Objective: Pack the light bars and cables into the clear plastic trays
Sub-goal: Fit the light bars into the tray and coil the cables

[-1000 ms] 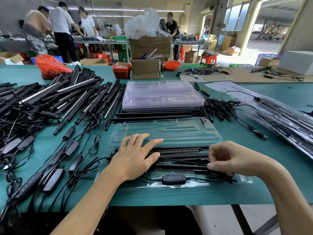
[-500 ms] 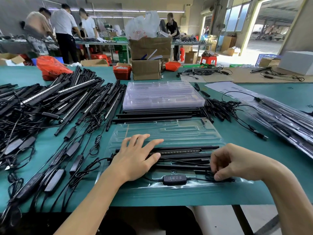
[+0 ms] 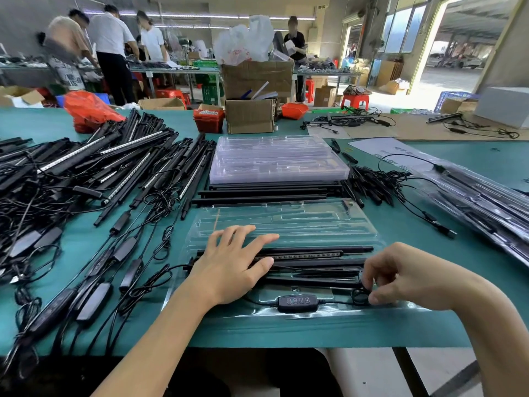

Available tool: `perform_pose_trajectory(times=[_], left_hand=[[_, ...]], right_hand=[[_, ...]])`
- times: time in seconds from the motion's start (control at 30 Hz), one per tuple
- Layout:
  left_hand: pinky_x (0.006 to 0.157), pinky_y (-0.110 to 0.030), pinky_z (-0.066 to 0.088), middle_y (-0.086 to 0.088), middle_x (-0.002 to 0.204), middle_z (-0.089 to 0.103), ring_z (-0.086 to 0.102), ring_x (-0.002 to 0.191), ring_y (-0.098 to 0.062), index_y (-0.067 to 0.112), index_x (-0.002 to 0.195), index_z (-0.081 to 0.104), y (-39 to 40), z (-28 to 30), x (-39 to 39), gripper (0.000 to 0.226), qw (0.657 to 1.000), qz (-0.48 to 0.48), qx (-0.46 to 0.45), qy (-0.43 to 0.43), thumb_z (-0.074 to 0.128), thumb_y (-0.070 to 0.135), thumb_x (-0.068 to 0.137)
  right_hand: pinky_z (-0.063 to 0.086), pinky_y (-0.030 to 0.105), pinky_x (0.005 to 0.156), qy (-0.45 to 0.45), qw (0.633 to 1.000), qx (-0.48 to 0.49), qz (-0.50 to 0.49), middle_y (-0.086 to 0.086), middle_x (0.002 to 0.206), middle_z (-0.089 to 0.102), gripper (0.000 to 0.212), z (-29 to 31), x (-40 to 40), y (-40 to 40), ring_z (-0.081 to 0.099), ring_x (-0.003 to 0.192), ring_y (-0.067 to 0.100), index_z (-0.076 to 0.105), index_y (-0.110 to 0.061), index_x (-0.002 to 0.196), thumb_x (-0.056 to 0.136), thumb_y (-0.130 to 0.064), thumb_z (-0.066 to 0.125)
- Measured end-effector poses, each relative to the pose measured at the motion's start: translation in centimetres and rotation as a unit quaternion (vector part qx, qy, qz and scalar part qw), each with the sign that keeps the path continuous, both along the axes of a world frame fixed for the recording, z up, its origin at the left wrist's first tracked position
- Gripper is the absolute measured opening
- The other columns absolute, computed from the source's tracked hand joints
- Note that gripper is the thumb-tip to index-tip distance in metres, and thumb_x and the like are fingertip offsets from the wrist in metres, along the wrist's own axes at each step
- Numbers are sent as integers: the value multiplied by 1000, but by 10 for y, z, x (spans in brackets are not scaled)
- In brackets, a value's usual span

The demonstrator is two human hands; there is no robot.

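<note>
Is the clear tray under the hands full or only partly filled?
Partly filled. The clear tray holds light bars and a controller in its near half; its far slots look empty.

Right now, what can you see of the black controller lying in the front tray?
The controller is a small black oblong, plastic by its look, with four pale buttons in a row on top. It lies flat in the near part of the clear tray. A thin black cable runs from each end; the right hand pinches the coiled right run. The left hand presses the bars behind it.
</note>
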State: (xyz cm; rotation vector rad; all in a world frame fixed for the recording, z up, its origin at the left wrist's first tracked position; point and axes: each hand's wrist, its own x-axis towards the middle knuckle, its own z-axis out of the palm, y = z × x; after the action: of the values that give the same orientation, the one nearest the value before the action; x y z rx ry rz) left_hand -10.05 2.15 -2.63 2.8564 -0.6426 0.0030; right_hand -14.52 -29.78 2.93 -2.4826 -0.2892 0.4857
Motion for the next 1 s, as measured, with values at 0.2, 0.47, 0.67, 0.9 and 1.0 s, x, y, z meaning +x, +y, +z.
perform_pose_trajectory(times=[0.2, 0.47, 0.67, 0.9, 1.0], left_hand=[[120, -44, -4, 11, 160, 14, 0, 149, -14, 60, 146, 11, -1, 2, -2, 49, 1000, 3, -5, 4, 17, 62, 98], [121, -45, -2, 11, 161, 12, -1, 149, -15, 60, 146, 10, 0, 5, -3, 51, 1000, -2, -7, 13, 30, 58, 99], [120, -44, -4, 11, 160, 14, -1, 149, -14, 60, 146, 13, 0, 4, -3, 47, 999, -2, -28, 16, 22, 59, 100], [121, -38, -4, 13, 159, 17, 1, 148, -9, 53, 149, 14, -1, 3, -4, 47, 999, 7, -34, 4, 18, 52, 102], [119, -35, -4, 15, 158, 19, 2, 147, -5, 46, 152, 15, -2, 5, -5, 51, 999, 4, -39, -5, 24, 50, 103]], right_hand=[[45, 26, 58, 34, 999, 17, 10, -3, 61, 64, 18, -3, 5, 0, 54, 56, 11, 68, -21, 72, 75, -17, 85], [40, 33, 57, -11, 994, 94, -47, -5, 57, 50, 35, -11, 3, 1, 43, 54, 14, 58, -18, 96, 76, -18, 87], [39, 36, 57, 2, 995, 89, -52, -6, 57, 51, 40, -10, 3, -1, 44, 53, 14, 63, -21, 103, 72, -20, 89], [38, 32, 54, -11, 992, 99, -84, -3, 58, 53, 41, -14, 4, -3, 45, 51, 15, 64, -17, 97, 67, -22, 92], [37, 29, 51, -18, 993, 89, -81, -3, 57, 52, 41, -15, 4, -3, 43, 51, 14, 63, -18, 94, 67, -25, 92]])
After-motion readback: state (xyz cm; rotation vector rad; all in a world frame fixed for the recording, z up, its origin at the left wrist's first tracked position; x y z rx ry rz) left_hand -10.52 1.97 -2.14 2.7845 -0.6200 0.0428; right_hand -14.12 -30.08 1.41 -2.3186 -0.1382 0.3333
